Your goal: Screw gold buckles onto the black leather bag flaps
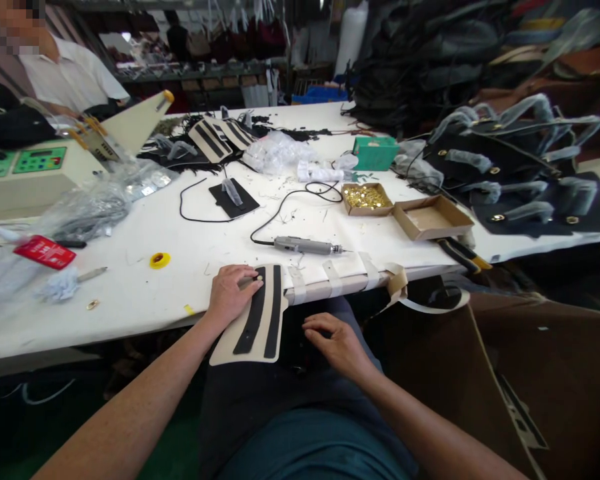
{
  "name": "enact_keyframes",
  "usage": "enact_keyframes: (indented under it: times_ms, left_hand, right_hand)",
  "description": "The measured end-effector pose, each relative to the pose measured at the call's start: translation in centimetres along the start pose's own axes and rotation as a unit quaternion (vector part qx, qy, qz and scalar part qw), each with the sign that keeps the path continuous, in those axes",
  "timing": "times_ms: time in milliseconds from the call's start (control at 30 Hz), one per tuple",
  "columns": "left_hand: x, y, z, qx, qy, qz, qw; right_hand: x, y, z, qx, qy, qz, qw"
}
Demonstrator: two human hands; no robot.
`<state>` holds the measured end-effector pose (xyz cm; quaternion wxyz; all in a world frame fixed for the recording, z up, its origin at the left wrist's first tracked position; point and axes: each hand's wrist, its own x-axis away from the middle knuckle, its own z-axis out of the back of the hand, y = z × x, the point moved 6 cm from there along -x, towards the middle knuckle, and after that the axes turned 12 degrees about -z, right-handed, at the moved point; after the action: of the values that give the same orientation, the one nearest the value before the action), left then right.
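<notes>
A cream panel with black stripes (pixel 266 317) lies over the table's front edge and hangs partly above my lap. My left hand (pixel 233 291) rests on its upper left part, thumb and fingers around a small round stud near the top, and holds the panel. To the right of the panel, above my lap, my right hand (pixel 334 335) hovers with its fingers curled and the thumb near the index finger. What is between those fingertips, if anything, is too small to make out. A grey electric screwdriver (pixel 304 245) lies beyond the panel, its cord running back.
Gold hardware fills a small box (pixel 366 199), beside an open cardboard tray (pixel 433 217). Yellow tape (pixel 160 260), a red-labelled bottle (pixel 45 251) and a machine (pixel 35 167) are left. Black bag parts (pixel 520 167) lie right. A person in white (pixel 73 77) is back left.
</notes>
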<state>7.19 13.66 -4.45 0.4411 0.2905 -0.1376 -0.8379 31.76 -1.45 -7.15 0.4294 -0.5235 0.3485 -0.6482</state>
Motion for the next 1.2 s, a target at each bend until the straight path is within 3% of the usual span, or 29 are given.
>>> enact_keyframes:
  times_ms: [67, 167, 267, 367, 500, 567, 633, 700, 833, 900, 967, 1100, 1200]
  left_hand:
    - [0.0, 0.4, 0.2, -0.002, 0.003, -0.004, 1.0]
    - [0.0, 1.1, 0.5, -0.004, 0.011, -0.015, 1.0]
    - [0.0, 1.6, 0.8, -0.004, 0.03, -0.026, 0.999]
    - [0.4, 2.1, 1.3, -0.004, 0.061, -0.031, 0.998]
    - [2.2, 2.9, 3.3, -0.028, 0.126, -0.017, 0.991]
    - [3.8, 3.6, 4.9, -0.048, 0.165, -0.005, 0.985]
    - [5.5, 4.8, 6.7, -0.059, 0.204, -0.011, 0.977]
    - [6.9, 6.1, 7.8, -0.057, 0.199, -0.038, 0.978]
    - [8.6, 7.7, 8.0, 0.037, 0.073, -0.068, 0.994]
    - [9.6, 7.2, 7.8, 0.132, 0.017, -0.019, 0.991]
    - [11.0, 5.6, 7.8, 0.237, 0.002, 0.076, 0.968]
    - [15.5, 0.7, 9.1, 0.321, 0.108, 0.271, 0.901]
    - [18.9, -2.6, 10.0, 0.33, 0.161, 0.342, 0.865]
  right_hand:
    - [-0.5, 0.0, -1.0, -0.071, -0.037, -0.065, 0.995]
    - [-0.6, -0.9, -4.2, -0.185, -0.135, -0.141, 0.963]
    - [-0.7, -2.7, -7.0, -0.24, -0.188, -0.139, 0.942]
    - [-0.5, -4.2, -8.0, -0.237, -0.188, -0.11, 0.947]
    - [0.0, -5.8, -5.8, -0.028, -0.141, -0.017, 0.989]
    - [-0.2, -6.9, -4.0, 0.104, -0.118, 0.045, 0.986]
    - [-0.7, -8.4, -2.9, 0.213, -0.115, 0.096, 0.966]
    - [-1.1, -10.4, -3.1, 0.303, -0.135, 0.134, 0.934]
    - [-0.2, -15.2, -7.8, 0.42, -0.223, 0.183, 0.861]
    - [0.4, -17.3, -11.1, 0.424, -0.271, 0.189, 0.843]
    - [0.4, -18.9, -13.9, 0.409, -0.303, 0.177, 0.842]
    - [-2.1, -21.2, -17.7, 0.38, -0.288, 0.157, 0.865]
    - [-3.5, -22.7, -20.8, 0.373, -0.3, 0.179, 0.859]
